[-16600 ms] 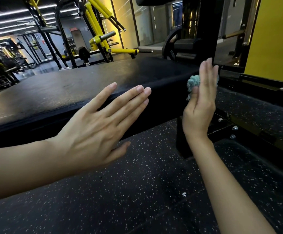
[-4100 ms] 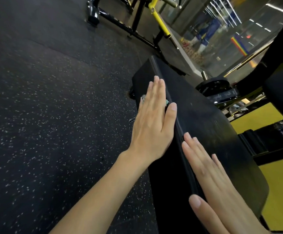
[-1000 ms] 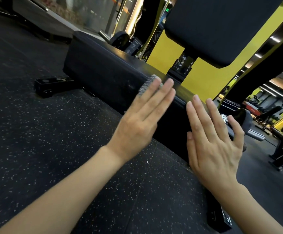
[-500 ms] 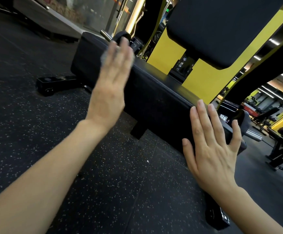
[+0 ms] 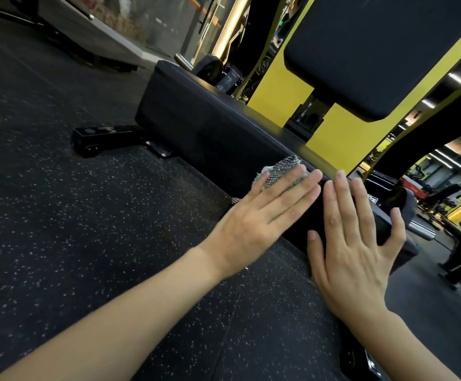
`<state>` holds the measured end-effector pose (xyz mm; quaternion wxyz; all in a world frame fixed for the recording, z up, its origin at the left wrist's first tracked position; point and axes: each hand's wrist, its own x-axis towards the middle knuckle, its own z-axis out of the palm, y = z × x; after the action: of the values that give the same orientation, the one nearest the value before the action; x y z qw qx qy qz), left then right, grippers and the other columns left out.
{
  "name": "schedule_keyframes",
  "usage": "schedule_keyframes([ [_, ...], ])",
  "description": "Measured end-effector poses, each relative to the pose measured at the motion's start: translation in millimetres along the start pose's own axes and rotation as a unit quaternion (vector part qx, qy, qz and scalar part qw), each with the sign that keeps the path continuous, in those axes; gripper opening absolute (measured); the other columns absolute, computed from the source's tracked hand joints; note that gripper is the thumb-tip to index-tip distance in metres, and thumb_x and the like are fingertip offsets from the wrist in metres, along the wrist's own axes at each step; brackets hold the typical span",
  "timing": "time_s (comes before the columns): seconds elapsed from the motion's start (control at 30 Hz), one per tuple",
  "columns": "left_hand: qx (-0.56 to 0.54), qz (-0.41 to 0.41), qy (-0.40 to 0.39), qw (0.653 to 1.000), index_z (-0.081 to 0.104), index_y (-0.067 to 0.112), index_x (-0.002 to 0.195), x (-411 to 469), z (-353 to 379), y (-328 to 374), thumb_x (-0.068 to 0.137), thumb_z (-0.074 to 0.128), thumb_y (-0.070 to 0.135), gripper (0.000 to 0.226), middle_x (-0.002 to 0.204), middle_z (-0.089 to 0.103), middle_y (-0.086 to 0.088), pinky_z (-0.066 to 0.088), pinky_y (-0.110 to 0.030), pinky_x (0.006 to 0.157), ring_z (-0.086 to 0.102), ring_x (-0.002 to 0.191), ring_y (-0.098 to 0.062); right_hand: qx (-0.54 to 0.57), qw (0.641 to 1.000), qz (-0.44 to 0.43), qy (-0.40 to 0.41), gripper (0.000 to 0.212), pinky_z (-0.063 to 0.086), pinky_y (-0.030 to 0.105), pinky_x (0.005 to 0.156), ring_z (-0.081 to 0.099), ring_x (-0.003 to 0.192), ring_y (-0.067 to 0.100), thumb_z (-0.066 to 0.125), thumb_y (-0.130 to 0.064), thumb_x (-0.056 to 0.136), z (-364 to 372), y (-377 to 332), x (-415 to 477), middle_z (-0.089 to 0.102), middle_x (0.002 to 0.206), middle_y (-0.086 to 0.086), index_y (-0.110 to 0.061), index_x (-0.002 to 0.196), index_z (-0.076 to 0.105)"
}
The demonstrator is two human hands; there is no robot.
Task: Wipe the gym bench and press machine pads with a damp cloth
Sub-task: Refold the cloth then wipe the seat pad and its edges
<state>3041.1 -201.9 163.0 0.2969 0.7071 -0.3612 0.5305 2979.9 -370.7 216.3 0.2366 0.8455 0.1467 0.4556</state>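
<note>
Flat left hand is pressing the cloth along the bench side, flat right hand bracing; back pad probably left.

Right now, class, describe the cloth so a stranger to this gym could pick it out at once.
Find the long black bench pad low over the speckled floor. On its near side the left hand presses a cloth flat. It alone is grey and mesh-textured, peeking past the fingertips; the right hand beside it touches bare pad.

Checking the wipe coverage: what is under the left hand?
A grey cloth, pressed against the side of the bench pad; its edge shows past the fingers. The left hand covers the rest of it.
</note>
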Motion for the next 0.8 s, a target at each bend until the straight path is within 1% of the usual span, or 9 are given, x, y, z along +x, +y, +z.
schedule_keyframes([
  [0.07, 0.029, 0.013, 0.001, 0.999, 0.035, 0.0, 0.148, -1, -2, -9, 0.102, 0.018, -0.009, 0.05, 0.153, 0.041, -0.015, 0.027, -0.047, 0.121, 0.033, 0.145, -0.029, -0.001, 1.0, -0.004, 0.004, 0.062, 0.009, 0.057, 0.117, 0.012, 0.153, 0.018, 0.035, -0.03, 0.1, 1, 0, 0, 0.015, 0.165, 0.004, -0.01, 0.157, 0.022],
  [0.23, 0.068, -0.02, 0.014, 0.997, 0.035, 0.0, 0.148, 4, -17, -32, 0.102, 0.013, -0.009, 0.052, 0.155, 0.036, -0.014, 0.024, -0.044, 0.122, 0.032, 0.145, -0.031, -0.005, 0.999, -0.036, 0.004, 0.06, 0.004, 0.056, 0.118, 0.011, 0.153, 0.019, 0.033, -0.029, 0.101, 3, 2, -1, 0.016, 0.165, 0.004, -0.011, 0.157, 0.022],
  [0.3, 0.076, -0.029, 0.018, 0.996, 0.032, -0.001, 0.149, 4, -23, -42, 0.098, 0.02, -0.018, 0.056, 0.157, 0.033, -0.017, 0.026, -0.046, 0.121, 0.028, 0.147, -0.034, -0.009, 0.999, -0.046, 0.005, 0.059, 0.001, 0.055, 0.119, 0.009, 0.153, 0.018, 0.033, -0.028, 0.1, 3, 2, -2, 0.018, 0.165, 0.004, -0.011, 0.156, 0.023],
  [0.4, 0.082, -0.09, 0.054, 0.991, 0.02, -0.002, 0.152, 9, -35, -63, 0.078, 0.04, -0.034, 0.084, 0.159, 0.026, -0.022, 0.015, -0.042, 0.125, 0.019, 0.149, -0.038, -0.01, 0.998, -0.06, -0.002, 0.06, -0.002, 0.054, 0.12, 0.008, 0.153, 0.017, 0.036, -0.027, 0.099, 1, 3, -1, 0.019, 0.164, 0.003, -0.011, 0.156, 0.025],
  [0.5, 0.05, -0.146, 0.065, 0.986, 0.019, -0.003, 0.153, 15, -44, -66, 0.081, 0.039, -0.031, 0.08, 0.16, 0.02, -0.024, 0.008, -0.038, 0.125, 0.015, 0.15, -0.04, -0.012, 0.996, -0.083, -0.018, 0.06, -0.004, 0.054, 0.12, 0.009, 0.153, 0.018, 0.037, -0.026, 0.098, -1, 4, -2, 0.02, 0.164, 0.005, -0.01, 0.155, 0.026],
  [0.57, 0.067, -0.106, 0.047, 0.991, 0.023, -0.003, 0.152, 9, -31, -49, 0.079, 0.036, -0.031, 0.08, 0.16, 0.023, -0.023, 0.013, -0.045, 0.125, 0.016, 0.15, -0.041, -0.011, 0.994, -0.102, -0.03, 0.059, -0.004, 0.054, 0.12, 0.01, 0.153, 0.019, 0.036, -0.026, 0.099, -4, 6, -1, 0.021, 0.164, 0.006, -0.009, 0.155, 0.026],
  [0.63, 0.056, -0.065, 0.028, 0.996, 0.03, -0.003, 0.15, -3, -16, -27, 0.085, 0.032, -0.026, 0.069, 0.158, 0.029, -0.021, 0.021, -0.051, 0.122, 0.02, 0.149, -0.037, -0.01, 0.991, -0.125, -0.041, 0.059, -0.002, 0.054, 0.121, 0.013, 0.153, 0.02, 0.036, -0.026, 0.099, -7, 7, 2, 0.022, 0.164, 0.007, -0.009, 0.155, 0.027],
  [0.7, 0.042, -0.05, 0.022, 0.998, 0.033, -0.002, 0.148, -11, -8, -18, 0.094, 0.028, -0.019, 0.057, 0.157, 0.032, -0.018, 0.029, -0.053, 0.119, 0.023, 0.148, -0.033, -0.011, 0.988, -0.144, -0.047, 0.059, 0.0, 0.052, 0.122, 0.015, 0.152, 0.02, 0.036, -0.025, 0.099, -8, 5, 8, 0.022, 0.164, 0.006, -0.009, 0.155, 0.028],
  [0.8, 0.046, -0.039, -0.003, 0.998, 0.03, -0.001, 0.149, -15, -12, -23, 0.102, 0.018, -0.009, 0.049, 0.158, 0.029, -0.014, 0.032, -0.051, 0.117, 0.023, 0.149, -0.03, -0.009, 0.985, -0.163, -0.054, 0.058, 0.003, 0.05, 0.123, 0.016, 0.152, 0.02, 0.036, -0.025, 0.099, -8, -2, 18, 0.022, 0.164, 0.007, -0.008, 0.154, 0.029],
])
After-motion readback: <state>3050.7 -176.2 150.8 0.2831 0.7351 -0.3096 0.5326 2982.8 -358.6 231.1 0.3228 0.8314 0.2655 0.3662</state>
